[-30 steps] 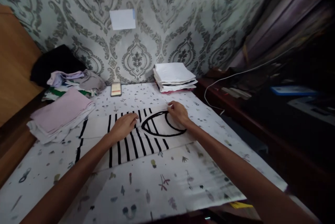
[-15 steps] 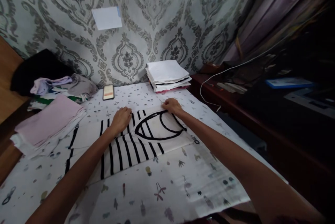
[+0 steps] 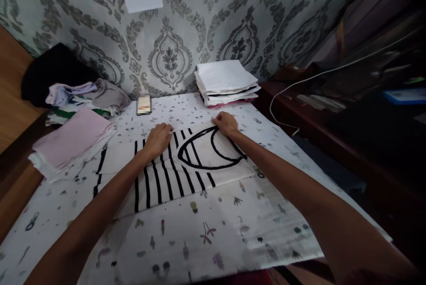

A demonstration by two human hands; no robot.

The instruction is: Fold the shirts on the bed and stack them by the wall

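Observation:
A white garment with black stripes and a black curved outline (image 3: 186, 165) lies folded lengthwise on the patterned sheet (image 3: 213, 231). On its far edge, left of the outline, rests my left hand (image 3: 159, 140), its fingers bent together on the cloth; what the fingertips pinch is hard to make out. My right hand (image 3: 226, 124) pinches the far edge of the garment near its right end. Both forearms reach across the sheet, and the left one covers part of the striped cloth.
A stack of folded white cloths (image 3: 228, 81) stands by the wall. Beside it to the left is a phone (image 3: 144, 104). Folded pink cloth (image 3: 75, 136) and a pile of clothes (image 3: 83, 98) lie at the left. A white cable (image 3: 299, 81) crosses the dark furniture (image 3: 286, 107) at right.
The view has shifted, so the garment, stack and phone appear slightly higher and further right. Both hands keep nearly the same places on the garment.

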